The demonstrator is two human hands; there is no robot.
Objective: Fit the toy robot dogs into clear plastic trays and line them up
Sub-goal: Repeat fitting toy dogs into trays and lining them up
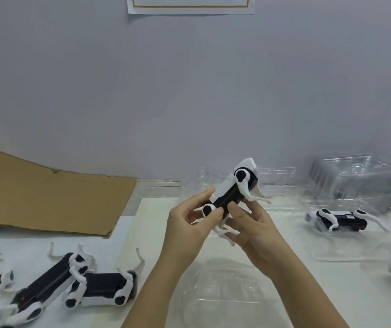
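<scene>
Left hand (189, 223) and right hand (253, 223) both pinched one toy robot dog (227, 197) by its black body, fingers curled round it, holding it tilted head-up in the air above an empty clear tray (225, 290). Loose dogs (99, 290) lay lower left, legs up. A trayed dog (338, 217) sat right, near a stack of trays (355, 176); cardboard (47, 197) lay far left.

The held toy dog (231, 192) is white on shell and legs, with a black body and black round joints; the loose dogs (99, 290) share that black-and-white scheme. The cardboard (47, 192) is brown; the wall (189, 91) pale grey-blue; the paper (189, 9) white with an orange border.
</scene>
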